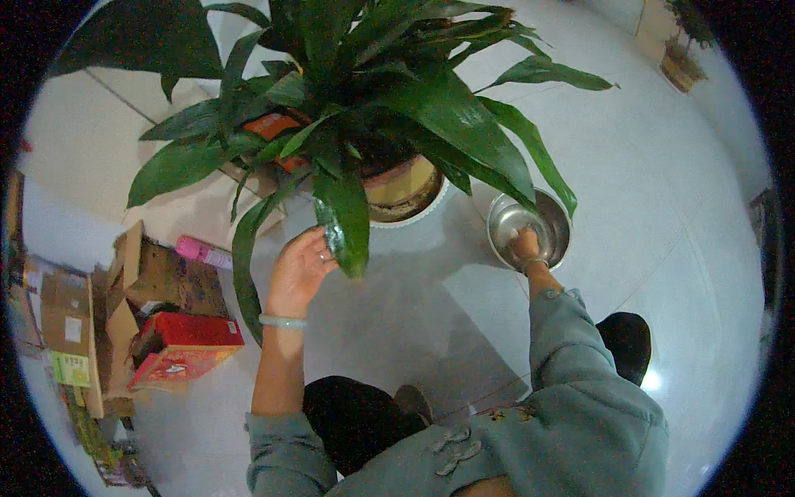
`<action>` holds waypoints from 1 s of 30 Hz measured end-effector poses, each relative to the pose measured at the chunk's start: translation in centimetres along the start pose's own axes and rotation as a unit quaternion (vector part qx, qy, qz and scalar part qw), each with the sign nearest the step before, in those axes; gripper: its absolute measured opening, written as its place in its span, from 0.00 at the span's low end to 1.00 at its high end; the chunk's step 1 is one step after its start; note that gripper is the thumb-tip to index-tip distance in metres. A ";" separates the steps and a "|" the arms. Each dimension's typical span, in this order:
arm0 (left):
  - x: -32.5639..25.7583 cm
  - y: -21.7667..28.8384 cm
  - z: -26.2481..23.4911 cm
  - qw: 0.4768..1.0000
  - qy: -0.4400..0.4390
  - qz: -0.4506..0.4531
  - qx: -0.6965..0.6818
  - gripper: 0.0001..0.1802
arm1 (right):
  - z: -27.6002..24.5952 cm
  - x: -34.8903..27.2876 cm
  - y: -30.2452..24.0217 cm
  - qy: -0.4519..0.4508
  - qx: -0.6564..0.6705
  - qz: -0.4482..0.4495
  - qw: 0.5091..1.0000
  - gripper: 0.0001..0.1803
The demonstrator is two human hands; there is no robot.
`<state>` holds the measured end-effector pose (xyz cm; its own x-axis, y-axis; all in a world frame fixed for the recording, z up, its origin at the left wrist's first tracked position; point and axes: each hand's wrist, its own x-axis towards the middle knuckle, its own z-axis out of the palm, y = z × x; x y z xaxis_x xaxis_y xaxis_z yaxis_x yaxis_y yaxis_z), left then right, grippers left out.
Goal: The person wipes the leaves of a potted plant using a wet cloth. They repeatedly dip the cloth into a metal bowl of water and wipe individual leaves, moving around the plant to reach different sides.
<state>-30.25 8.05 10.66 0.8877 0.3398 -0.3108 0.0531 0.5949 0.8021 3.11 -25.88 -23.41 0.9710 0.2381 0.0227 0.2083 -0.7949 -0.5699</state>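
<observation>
A large potted plant with long dark-green leaves stands in front of me in a yellowish pot. My left hand, with a pale bangle on the wrist, holds a drooping leaf at its edge, some fingers hidden behind it. That leaf shines as if wet. To the right, my right hand reaches down into a round metal basin on the floor. Its fingers are closed, with a small whitish bit beside them; what they grip cannot be made out.
On the left lie opened cardboard boxes, a red box and a pink bottle. An orange-red object shows behind the leaves. Another potted plant stands at the far right. My knees frame the grey tiled floor.
</observation>
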 end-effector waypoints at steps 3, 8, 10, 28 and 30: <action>0.3 -0.8 -0.1 0.999 0.038 0.017 0.035 0.17 | -0.5 2.0 -0.8 -0.098 0.198 0.000 0.975 0.13; 1.3 -1.5 0.6 0.991 0.089 0.031 0.091 0.17 | -2.8 2.7 -1.0 -0.200 0.544 0.190 0.792 0.19; 1.6 -1.6 0.5 0.991 0.099 0.025 0.082 0.16 | -3.5 2.3 -1.2 -0.192 0.618 0.294 0.704 0.16; 8.9 1.1 5.4 0.842 0.201 0.226 0.447 0.25 | 1.2 5.5 5.0 -0.023 0.299 0.096 0.949 0.10; 11.1 1.7 5.4 0.808 0.229 0.267 0.472 0.24 | 1.4 5.0 5.2 0.022 0.014 -0.062 0.998 0.12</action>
<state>-17.79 8.88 11.34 0.6483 0.7269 0.2265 0.2356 -0.4744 0.8482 8.88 -28.06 -27.47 0.9426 0.3077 0.1299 0.3236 -0.7450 -0.5833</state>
